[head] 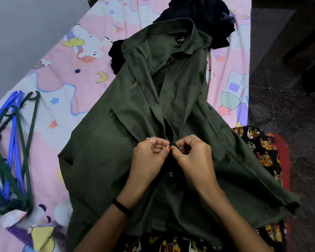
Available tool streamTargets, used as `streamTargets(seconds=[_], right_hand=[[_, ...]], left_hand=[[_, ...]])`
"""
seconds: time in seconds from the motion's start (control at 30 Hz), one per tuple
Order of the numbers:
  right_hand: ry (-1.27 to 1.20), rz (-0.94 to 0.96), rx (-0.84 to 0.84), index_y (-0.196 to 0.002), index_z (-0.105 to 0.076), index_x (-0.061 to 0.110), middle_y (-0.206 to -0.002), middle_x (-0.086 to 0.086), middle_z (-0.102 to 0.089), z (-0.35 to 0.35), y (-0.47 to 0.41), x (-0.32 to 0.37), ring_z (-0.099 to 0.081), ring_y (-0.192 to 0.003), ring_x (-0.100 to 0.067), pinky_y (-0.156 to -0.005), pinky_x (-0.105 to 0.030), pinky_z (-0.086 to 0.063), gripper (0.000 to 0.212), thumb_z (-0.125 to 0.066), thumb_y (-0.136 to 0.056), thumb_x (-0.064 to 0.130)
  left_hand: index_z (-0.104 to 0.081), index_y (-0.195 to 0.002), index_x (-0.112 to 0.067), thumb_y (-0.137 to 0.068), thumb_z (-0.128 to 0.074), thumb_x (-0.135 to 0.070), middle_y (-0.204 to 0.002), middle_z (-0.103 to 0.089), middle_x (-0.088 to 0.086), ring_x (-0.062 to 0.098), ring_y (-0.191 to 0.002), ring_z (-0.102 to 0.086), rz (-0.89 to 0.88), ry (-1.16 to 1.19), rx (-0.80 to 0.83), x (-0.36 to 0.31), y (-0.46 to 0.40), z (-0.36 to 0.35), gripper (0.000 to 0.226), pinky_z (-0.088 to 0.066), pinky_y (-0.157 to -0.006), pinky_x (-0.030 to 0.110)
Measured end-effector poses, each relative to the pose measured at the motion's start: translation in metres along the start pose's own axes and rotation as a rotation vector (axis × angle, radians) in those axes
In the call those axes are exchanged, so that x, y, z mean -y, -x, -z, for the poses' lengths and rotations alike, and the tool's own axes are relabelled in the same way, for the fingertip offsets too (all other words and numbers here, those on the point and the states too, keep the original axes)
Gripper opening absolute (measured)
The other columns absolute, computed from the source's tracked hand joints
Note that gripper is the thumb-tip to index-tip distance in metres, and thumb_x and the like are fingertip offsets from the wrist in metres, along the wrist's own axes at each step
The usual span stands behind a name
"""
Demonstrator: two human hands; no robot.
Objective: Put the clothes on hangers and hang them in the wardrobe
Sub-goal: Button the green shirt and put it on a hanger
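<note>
Bed (65, 57) under a pink cartoon sheet, filling most of the view and serving as the work surface. Dark floor (284, 91) along the right side. No wardrobe in view.

Green shirt (135, 110) spread front-up across the bed, collar at the far end, hem toward the person and spilling over the near edge onto the lap. Laid flat this way, probably, so the placket stays straight and both front edges can be worked. Upper front open, label showing inside the collar; one button visible on the placket just below the hands.

Dark clothes (204, 17) heaped beyond the collar, partly under the shirt, likely waiting their turn.

Hangers (16, 151), blue and green, piled at the left edge of the bed, well apart from the shirt. None inside the shirt as far as can be seen, so hanging not yet begun.

Left hand (149, 153) and right hand (193, 155) side by side at mid-placket, fingertips nearly touching. Each grip clenched in a pinch on one front edge of the shirt, thumb against curled fingers, rings on both. Pinched there, by the look of it, to work a button at that spot; impossible to tell whether fastening or undoing. Cloth pulled up into small folds between the two grips, the rest of the shirt fanning out slack from that point, more of it beyond the hands than on the near side.
</note>
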State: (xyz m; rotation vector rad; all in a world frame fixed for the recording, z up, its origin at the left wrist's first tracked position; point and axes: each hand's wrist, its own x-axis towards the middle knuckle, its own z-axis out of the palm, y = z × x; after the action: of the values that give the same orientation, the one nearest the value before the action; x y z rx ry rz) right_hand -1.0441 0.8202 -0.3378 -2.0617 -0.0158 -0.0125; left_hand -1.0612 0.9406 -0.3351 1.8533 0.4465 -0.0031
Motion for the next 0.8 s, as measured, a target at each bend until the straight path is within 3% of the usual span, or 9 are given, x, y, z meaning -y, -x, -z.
streamTargets(seconds=[0.2, 0.4, 0.53, 0.6, 0.8], right_hand=[[-0.123, -0.037, 0.076, -0.076, -0.072, 0.008, -0.072, 0.001, -0.063, 0.003, 0.003, -0.001, -0.057, -0.062, -0.002, -0.060, -0.009, -0.043, 0.004, -0.076, -0.078, 0.007], [-0.297, -0.208, 0.063, -0.077, -0.072, 0.011, -0.070, -0.003, -0.070, 0.000, 0.003, -0.009, -0.064, -0.066, -0.011, -0.068, -0.031, -0.053, 0.005, -0.076, -0.079, 0.009], [-0.339, -0.155, 0.086, -0.074, -0.072, 0.012, -0.068, 0.004, -0.067, 0.003, 0.006, -0.006, -0.061, -0.065, -0.002, -0.067, -0.020, -0.048, 0.015, -0.067, -0.087, 0.008], [-0.331, -0.110, 0.089, -0.072, -0.071, 0.015, -0.069, 0.001, -0.066, 0.004, 0.007, -0.006, -0.060, -0.066, -0.006, -0.066, -0.024, -0.049, 0.024, -0.061, -0.093, 0.010], [-0.403, -0.148, 0.068, -0.076, -0.067, 0.012, -0.063, 0.004, -0.066, 0.001, 0.004, -0.003, -0.060, -0.059, -0.004, -0.061, -0.018, -0.049, 0.020, -0.060, -0.092, 0.003]], left_hand=[[-0.071, -0.089, -0.009, -0.085, -0.066, 0.004, -0.065, -0.071, -0.004, -0.001, -0.064, -0.067, 0.110, 0.263, 0.034, -0.004, 0.004, 0.002, 0.015, -0.051, -0.063, 0.010], [-0.070, -0.084, -0.011, -0.084, -0.066, 0.005, -0.067, -0.072, -0.002, 0.001, -0.063, -0.067, 0.135, 0.366, 0.044, -0.003, 0.008, -0.001, 0.017, -0.051, -0.063, 0.012], [-0.072, -0.086, -0.011, -0.084, -0.067, 0.004, -0.077, -0.075, 0.007, 0.009, -0.072, -0.070, 0.151, 0.432, 0.019, -0.003, 0.008, -0.004, 0.015, -0.055, -0.067, 0.016], [-0.072, -0.088, -0.009, -0.084, -0.067, 0.003, -0.077, -0.075, 0.007, 0.010, -0.072, -0.071, 0.160, 0.457, 0.014, -0.003, 0.008, -0.005, 0.014, -0.055, -0.066, 0.017], [-0.067, -0.088, -0.005, -0.083, -0.068, 0.002, -0.075, -0.071, 0.009, 0.014, -0.067, -0.068, 0.193, 0.506, -0.044, 0.000, 0.009, -0.012, 0.008, -0.055, -0.063, 0.021]])
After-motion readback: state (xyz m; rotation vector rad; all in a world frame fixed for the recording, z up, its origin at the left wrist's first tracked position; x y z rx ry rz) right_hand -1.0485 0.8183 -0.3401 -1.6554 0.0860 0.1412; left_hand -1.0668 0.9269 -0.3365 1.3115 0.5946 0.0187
